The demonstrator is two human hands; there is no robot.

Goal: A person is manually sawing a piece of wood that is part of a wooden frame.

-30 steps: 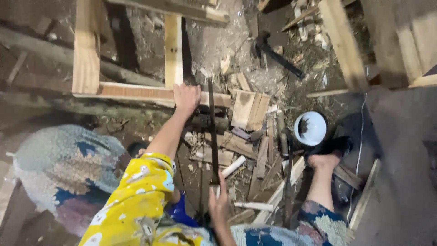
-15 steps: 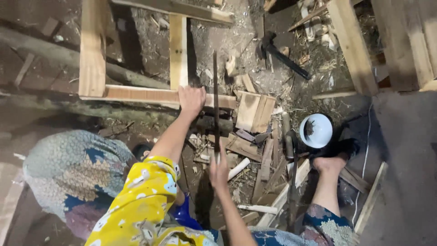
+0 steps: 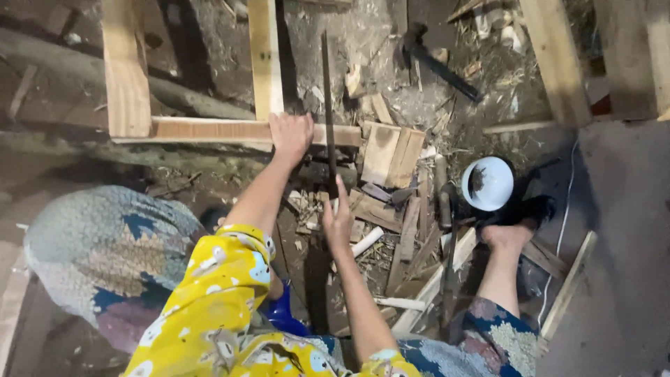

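Left hand [image 3: 291, 136] was pressed flat on the horizontal wooden rail [image 3: 209, 130], at 11 o'clock from the right hand [image 3: 338, 220]. The right hand was closed around the lower end of a long dark saw blade [image 3: 326, 105], held upright across the rail. Since half a second earlier, the blade had been carried further toward 12 o'clock, judged a forward stroke. Offcuts [image 3: 391, 153] lay at 3 o'clock of the rail, then a white bowl [image 3: 487, 183] and a bare foot [image 3: 508, 236].

Short yellow sleeve [image 3: 223, 279] printed with white and pale-blue figures at six o'clock, bare forearms beyond it, blue-and-grey patterned trousers [image 3: 105, 258] at eight o'clock, one bare foot [image 3: 506, 236] at four o'clock.
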